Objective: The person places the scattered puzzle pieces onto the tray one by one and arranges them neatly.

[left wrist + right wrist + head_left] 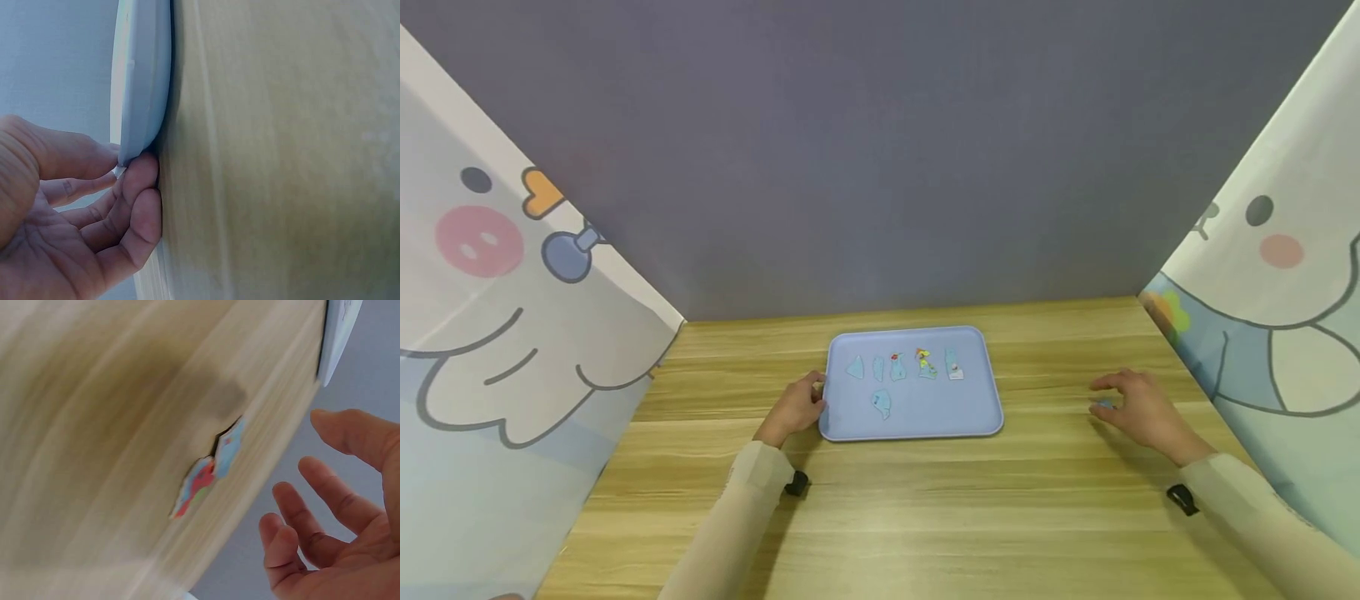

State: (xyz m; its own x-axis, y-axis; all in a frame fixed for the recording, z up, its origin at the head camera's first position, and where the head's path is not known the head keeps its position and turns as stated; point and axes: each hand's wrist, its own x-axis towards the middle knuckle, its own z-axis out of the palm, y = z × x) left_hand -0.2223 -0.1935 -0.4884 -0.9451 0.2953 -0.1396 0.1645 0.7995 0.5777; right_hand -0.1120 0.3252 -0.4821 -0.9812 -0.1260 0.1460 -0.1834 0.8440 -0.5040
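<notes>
A pale blue tray (940, 414) lies on the wooden table. My left hand (797, 406) pinches its left rim, with the thumb above and curled fingers below in the left wrist view. Several flat, irregular light-blue printed pieces lie on the tray, among them a triangular one (855, 367), one with yellow and orange print (926, 364) and a lower one (882, 403). My right hand (1138, 408) hovers over the table at the right, thumb and fingers apart. Near it on the table lie a red-and-blue piece (196, 485) and a light-blue piece (229, 449), touching or nearly so.
A grey panel (880, 167) stands along the table's back edge. Cartoon-printed cloths hang at the left (467, 333) and right (1300, 358), the right one close to my right arm. Bare wood (985, 517) stretches in front of the tray.
</notes>
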